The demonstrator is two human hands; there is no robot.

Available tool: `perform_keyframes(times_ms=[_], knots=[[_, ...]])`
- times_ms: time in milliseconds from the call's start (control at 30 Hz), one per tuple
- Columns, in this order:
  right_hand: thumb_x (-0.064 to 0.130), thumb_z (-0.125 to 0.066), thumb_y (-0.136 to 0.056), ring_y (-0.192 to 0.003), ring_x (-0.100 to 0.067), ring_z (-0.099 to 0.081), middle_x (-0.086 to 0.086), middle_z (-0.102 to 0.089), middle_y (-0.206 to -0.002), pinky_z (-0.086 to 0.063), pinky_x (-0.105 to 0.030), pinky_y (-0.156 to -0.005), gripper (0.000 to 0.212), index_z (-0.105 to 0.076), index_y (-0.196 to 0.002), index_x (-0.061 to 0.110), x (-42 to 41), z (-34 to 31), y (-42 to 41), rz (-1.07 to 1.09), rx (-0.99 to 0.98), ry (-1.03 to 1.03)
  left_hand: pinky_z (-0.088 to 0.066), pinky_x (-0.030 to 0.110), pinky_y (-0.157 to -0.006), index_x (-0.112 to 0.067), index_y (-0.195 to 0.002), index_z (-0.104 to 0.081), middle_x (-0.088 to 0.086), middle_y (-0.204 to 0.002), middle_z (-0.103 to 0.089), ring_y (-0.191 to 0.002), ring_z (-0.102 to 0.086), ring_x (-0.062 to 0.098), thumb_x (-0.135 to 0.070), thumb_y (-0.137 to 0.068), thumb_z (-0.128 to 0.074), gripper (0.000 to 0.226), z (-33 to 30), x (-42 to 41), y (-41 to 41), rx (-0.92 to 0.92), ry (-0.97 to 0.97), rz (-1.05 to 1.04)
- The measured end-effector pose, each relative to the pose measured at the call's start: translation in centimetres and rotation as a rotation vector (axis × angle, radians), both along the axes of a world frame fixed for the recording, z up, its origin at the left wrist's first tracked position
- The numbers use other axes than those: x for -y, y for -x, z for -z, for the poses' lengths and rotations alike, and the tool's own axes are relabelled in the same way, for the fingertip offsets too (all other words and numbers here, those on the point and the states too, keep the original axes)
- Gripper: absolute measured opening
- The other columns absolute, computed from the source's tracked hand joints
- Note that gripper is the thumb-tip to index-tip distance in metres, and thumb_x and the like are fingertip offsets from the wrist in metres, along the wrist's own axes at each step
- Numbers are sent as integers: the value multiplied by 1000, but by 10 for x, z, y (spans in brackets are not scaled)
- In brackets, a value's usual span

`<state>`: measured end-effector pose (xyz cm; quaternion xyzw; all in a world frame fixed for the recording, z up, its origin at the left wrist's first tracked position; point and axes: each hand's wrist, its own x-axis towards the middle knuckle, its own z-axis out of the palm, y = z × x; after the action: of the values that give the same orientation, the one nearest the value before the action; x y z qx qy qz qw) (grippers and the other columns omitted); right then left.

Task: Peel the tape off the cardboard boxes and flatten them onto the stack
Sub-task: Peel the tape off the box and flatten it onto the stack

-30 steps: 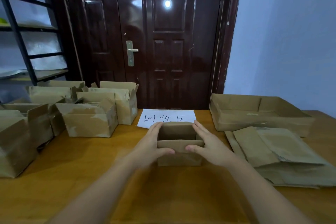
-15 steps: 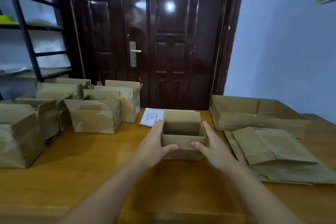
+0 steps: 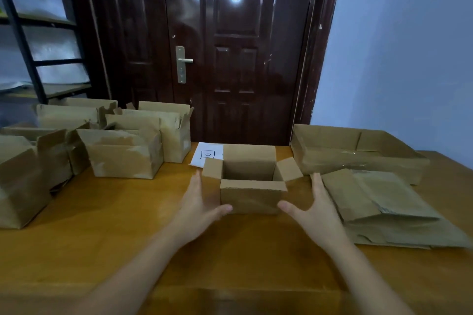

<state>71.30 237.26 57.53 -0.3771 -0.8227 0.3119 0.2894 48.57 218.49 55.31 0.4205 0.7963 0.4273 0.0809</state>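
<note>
Basically light, floppy cardboard: box (image 3: pixel 252 188) open mid-worktop (image 3: pixel 128 225), left hand (image 3: pixel 199 208) and right hand (image 3: pixel 311 210) spread flat either side, holding nothing. Probably best squeezed at opposite corners.

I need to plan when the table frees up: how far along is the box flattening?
Done: a few flattened boxes lie stacked at the right. In hand: a small open box stands in the middle with its flaps up, the left hand and right hand open on either side of it, neither gripping it. Left: that box, several upright boxes at the left, and a shallow open box behind the stack.
</note>
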Motion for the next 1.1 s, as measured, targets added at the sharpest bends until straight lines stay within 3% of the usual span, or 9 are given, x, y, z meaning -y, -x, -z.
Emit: perform_keyframes(times_ms=[100,267,367,433,600,733,800,933,1100], knots=[[82,-64,-68,-153,-18,-20,6,-7,-170,-25,-38,-118,123,-4,-162,31,5,13,7,-140,113,14,-29,25,-116,-56,-153,1,-27,-156,-22,-144,-28,1,-88,-66,-59,111,5,-6,-9,-51,44,88],[46,-75,-87,-145,-7,-31,13,-22,-164,-28,-20,-112,99,-12,-162,30,5,16,24,-270,168,-40,-29,45,-125,-31,-163,0,-8,-170,-16,-154,-23,15,-76,-83,-62,111,9,-17,-15,-181,129,72],[27,-77,-89,-131,14,-15,27,-16,-151,-9,7,-99,106,1,-160,36,1,14,27,-283,150,-78,-48,36,-108,-25,-158,-16,-7,-150,-39,-129,-49,13,-55,-87,-75,97,4,-18,-11,-261,126,-2],[19,-73,-93,-118,29,-24,33,-24,-140,-17,16,-82,98,-2,-154,49,0,10,29,-306,84,-60,-48,23,-95,-28,-157,-18,-16,-133,-41,-114,-49,5,-45,-89,-75,90,-1,-17,-8,-334,101,-44],[36,-62,-99,-113,32,-39,47,-33,-131,-37,3,-88,82,-3,-148,63,9,-8,29,-306,-155,-18,-34,9,-76,-45,-154,-6,-39,-112,-25,-108,-34,-22,-63,-90,-63,87,-15,-10,-5,-355,53,36],[68,-70,-80,-120,32,-34,62,-29,-128,-39,2,-82,90,1,-135,79,11,-24,24,-304,-226,-43,-22,12,-110,-46,-160,6,-48,-144,-3,-129,-10,-28,-78,-91,-46,92,-22,-3,-8,-344,37,54],[62,-78,-75,-128,24,-35,53,-31,-138,-38,-4,-92,99,-4,-141,73,10,-25,22,-324,-246,-96,-9,9,-111,-56,-153,10,-57,-143,14,-131,6,-33,-86,-87,-35,86,-28,-2,-15,-309,7,69],[34,-83,-81,-134,2,-44,36,-34,-147,-42,-30,-110,109,-5,-153,59,7,-22,23,-343,-230,-153,-31,23,-118,-45,-161,-18,-35,-157,-29,-139,-28,-18,-88,-87,-36,87,-36,-5,-30,-114,-194,77],[46,-69,-88,-122,-1,-55,54,-35,-130,-57,-31,-94,80,-18,-149,59,12,-26,22,-273,-337,-172,-49,44,-108,-39,-162,-19,-17,-151,-47,-131,-51,4,-88,-85,-45,96,-47,-4,-39,-48,-250,65]])
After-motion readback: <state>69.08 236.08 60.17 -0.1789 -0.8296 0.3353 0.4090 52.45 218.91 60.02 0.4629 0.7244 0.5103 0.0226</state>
